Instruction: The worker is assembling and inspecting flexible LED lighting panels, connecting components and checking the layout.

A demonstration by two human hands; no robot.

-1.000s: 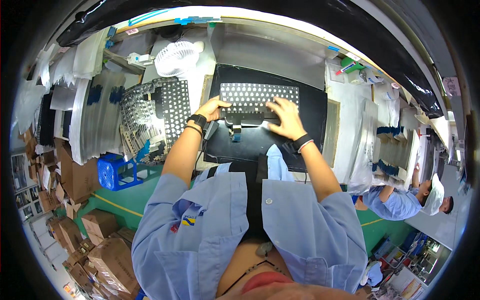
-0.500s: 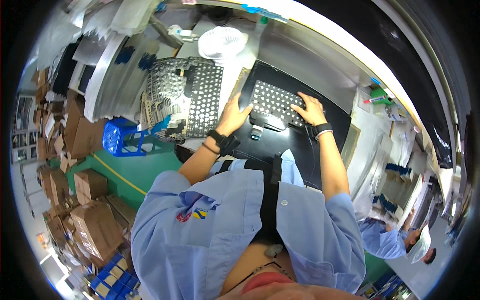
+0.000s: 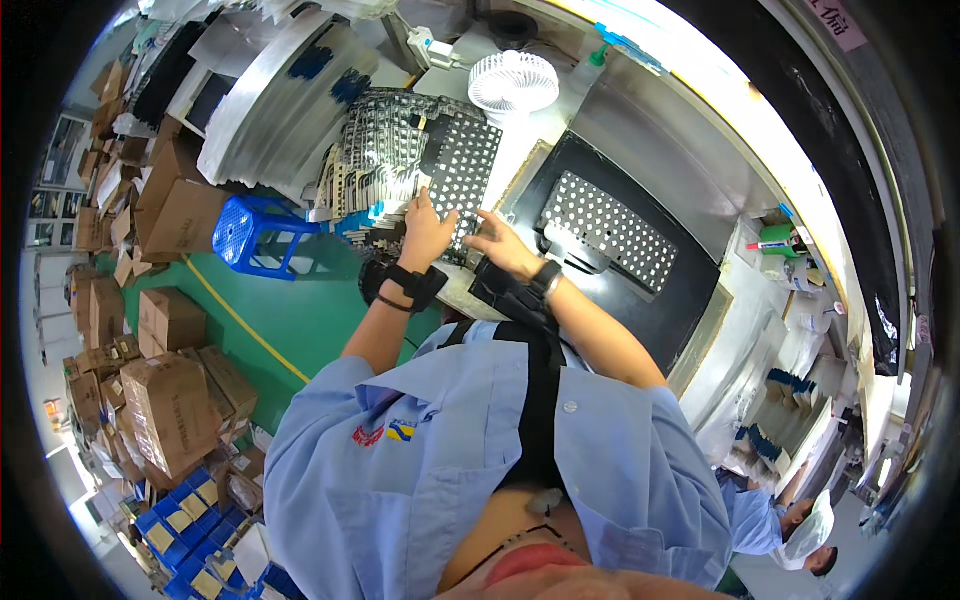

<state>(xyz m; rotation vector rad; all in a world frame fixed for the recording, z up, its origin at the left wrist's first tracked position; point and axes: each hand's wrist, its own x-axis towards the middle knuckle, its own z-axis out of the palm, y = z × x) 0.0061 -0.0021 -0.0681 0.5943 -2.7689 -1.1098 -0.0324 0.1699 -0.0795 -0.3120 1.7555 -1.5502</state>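
Observation:
My left hand [image 3: 428, 238] is at the near left part of a dark keyboard-sized panel [image 3: 470, 165] with rows of light spots. Its fingers are stretched and spread, with the fingertips over the panel. Close to the same panel's near right corner is my right hand [image 3: 508, 248], thumb and forefinger apart; whether it touches the edge I cannot tell. A second spotted panel [image 3: 612, 235] lies on the black work surface [image 3: 690, 265] to the right, with no hand on it. Beside the first panel is a pile of similar metal-looking plates [image 3: 380, 140].
A white round fan [image 3: 513, 83] stands behind the panels. A blue stool [image 3: 262, 238] is on the green floor at left, near cardboard boxes [image 3: 170, 410]. Pale sheets [image 3: 280, 110] are stacked at the back left. At far right another person [image 3: 765, 515] is partly visible.
Both hands have left the panel on the black surface and moved left to the panel by the pile. The whole view has shifted, so the bench things appear farther right.

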